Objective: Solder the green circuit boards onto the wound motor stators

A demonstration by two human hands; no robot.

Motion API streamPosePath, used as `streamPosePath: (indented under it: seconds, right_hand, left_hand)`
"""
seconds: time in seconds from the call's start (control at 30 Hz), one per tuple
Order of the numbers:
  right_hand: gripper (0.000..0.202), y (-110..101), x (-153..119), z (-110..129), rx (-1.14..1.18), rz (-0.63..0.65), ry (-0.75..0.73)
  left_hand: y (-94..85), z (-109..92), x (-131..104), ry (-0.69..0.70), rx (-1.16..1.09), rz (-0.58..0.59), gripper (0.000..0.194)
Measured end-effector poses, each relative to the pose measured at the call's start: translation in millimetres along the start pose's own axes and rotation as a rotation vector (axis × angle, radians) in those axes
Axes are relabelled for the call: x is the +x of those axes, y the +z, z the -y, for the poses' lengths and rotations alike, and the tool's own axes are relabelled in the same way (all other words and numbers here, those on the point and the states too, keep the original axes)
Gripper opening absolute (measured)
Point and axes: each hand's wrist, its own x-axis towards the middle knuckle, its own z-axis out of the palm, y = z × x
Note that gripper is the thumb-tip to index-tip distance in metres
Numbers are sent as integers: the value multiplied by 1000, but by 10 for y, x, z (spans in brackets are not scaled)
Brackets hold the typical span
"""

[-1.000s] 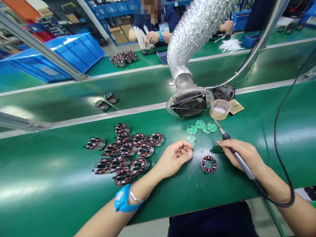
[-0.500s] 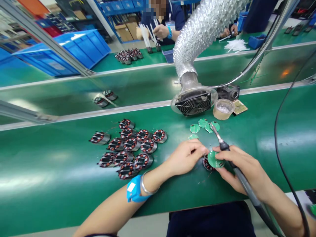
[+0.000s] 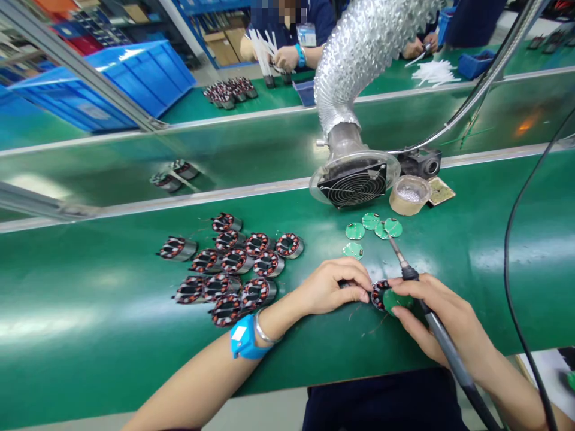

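Beside curled left hand point(image 3: 333, 287), hold unclear, wound ring point(image 3: 378, 296), right hand point(image 3: 460, 317) gripping board point(image 3: 398, 301), iron point(image 3: 444, 341)

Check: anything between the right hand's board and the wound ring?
Nothing visible: the green board in the right hand overlaps the wound ring in view, with the left hand at the ring's left edge. The soldering iron points past both, toward the loose boards. Whether board and ring touch is unclear.

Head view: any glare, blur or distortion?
Head view: whitish glare on the glossy green tabletop, left and right; head view: the large blue plastic bin looks soft, stretched; head view: the round green circuit board at the right hand looks dark.
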Motion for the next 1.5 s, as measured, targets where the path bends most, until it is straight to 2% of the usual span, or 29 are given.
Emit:
streamPosePath:
  seconds: [0.2, 0.3, 0.5, 0.6, 0.7, 0.83, 0.97, 1.13, 1.23, 1.37, 1.5]
  right_hand:
    - [36, 141, -5, 0, -83, -150, -106]
    - [39, 164, 15, 5, -142, -227, -102]
    - [25, 258, 178, 48, -183, -336, -114]
    - [19, 303, 258, 42, -147, -298, -107]
    - [18, 250, 253, -22, -54, -219, -89]
    - [36, 76, 153, -146, 84, -91, -72]
    - [39, 18, 97, -222, 121, -2, -105]
    - [42, 43, 80, -228, 139, 18, -126]
    - [40, 34, 75, -180, 144, -48, -99]
    - [34, 47, 116, -68, 107, -138, -80]
    - [36, 75, 153, -1, 62, -105, -93]
  left_hand:
    - [50, -10, -13, 72, -4, -14, 10]
    - [82, -19, -24, 82, 3, -14, 11]
    - [136, -24, -51, 103, 41, -36, 12]
    - [146, -17, -71, 71, 43, -65, 10]
    - [139, -5, -83, 40, 24, -92, 8]
    - [129, -9, -68, 60, -65, -121, 6]
    - [179, -86, -14, -27, -175, -175, 12]
    - [307, -220, 56, -166, -26, -216, 14]
    - [340, -250, 69, -185, 20, -208, 13]
    - [318, -242, 62, -180, 14, -205, 12]
    - [289, -219, 55, -230, -107, -135, 15]
